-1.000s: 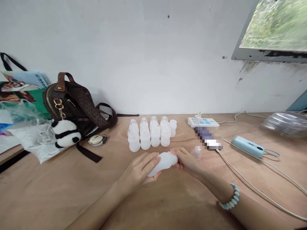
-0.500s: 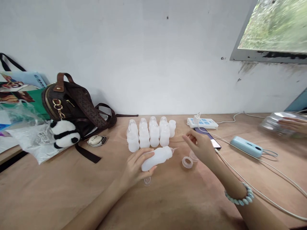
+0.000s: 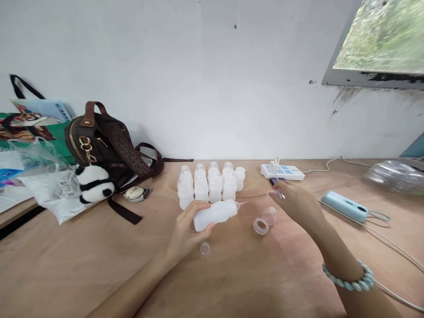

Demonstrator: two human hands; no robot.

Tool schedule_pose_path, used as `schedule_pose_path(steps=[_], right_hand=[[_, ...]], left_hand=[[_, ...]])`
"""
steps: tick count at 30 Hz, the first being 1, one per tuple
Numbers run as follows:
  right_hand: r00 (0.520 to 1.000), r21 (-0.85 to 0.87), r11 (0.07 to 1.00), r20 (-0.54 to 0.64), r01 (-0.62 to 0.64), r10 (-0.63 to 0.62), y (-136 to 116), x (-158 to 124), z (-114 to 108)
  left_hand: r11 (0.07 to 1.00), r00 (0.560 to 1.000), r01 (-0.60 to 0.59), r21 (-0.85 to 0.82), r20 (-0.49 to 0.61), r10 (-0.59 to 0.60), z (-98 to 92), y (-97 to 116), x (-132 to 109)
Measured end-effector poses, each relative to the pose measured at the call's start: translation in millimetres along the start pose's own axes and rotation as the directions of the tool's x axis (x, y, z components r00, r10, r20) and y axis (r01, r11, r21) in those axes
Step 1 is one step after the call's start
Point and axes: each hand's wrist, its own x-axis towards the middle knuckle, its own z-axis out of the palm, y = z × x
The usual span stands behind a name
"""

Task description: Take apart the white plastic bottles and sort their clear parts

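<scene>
My left hand (image 3: pixel 190 227) is wrapped round a white baby bottle (image 3: pixel 215 215), which lies tilted on its side above the table. From the bottle's mouth, pointing right, sticks a thin clear tip (image 3: pixel 242 204). Further right, my right hand (image 3: pixel 291 198) is closed over the phone, its fingers pinched by a small clear piece (image 3: pixel 281 194) too blurred to name. Below the bottle, a clear round piece (image 3: pixel 204 248) lies on the table. Between my hands are a translucent ring (image 3: pixel 260 226) and a clear cap (image 3: pixel 269 215). Several capped bottles (image 3: pixel 200 185) stand in rows behind.
An uncapped bottle (image 3: pixel 240 178) stands at the rows' right end. A power strip (image 3: pixel 288 172), dark phone (image 3: pixel 274 181), blue device (image 3: pixel 344 206), cables and clear plastic packaging (image 3: pixel 394 177) are right. A backpack (image 3: pixel 109 141), panda plush (image 3: pixel 95 183) and mouse (image 3: pixel 134 194) are left.
My right hand has moved right, away from the bottle's tip, and now covers most of the phone. Another person's hand has left the plastic packaging. The bottle stays in my left hand.
</scene>
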Motion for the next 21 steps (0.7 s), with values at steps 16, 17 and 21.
schedule_pose_path(steps=[16, 17, 21], right_hand=[[0.903, 0.975, 0.222, 0.077, 0.021, -0.424, -54.3, -26.3, 21.9], [0.895, 0.981, 0.196, 0.09, -0.004, -0.436, -55.5, -27.4, 22.6], [0.874, 0.992, 0.104, 0.107, -0.065, -0.474, -59.0, -31.5, 28.0]], left_hand=[[0.975, 0.984, 0.164, -0.153, -0.048, -0.173, 6.3, 2.6, -10.7], [0.976, 0.985, 0.154, -0.157, -0.054, -0.164, 6.9, 1.8, -11.7], [0.979, 0.995, 0.064, -0.192, -0.069, -0.079, 9.2, -0.2, -14.3]])
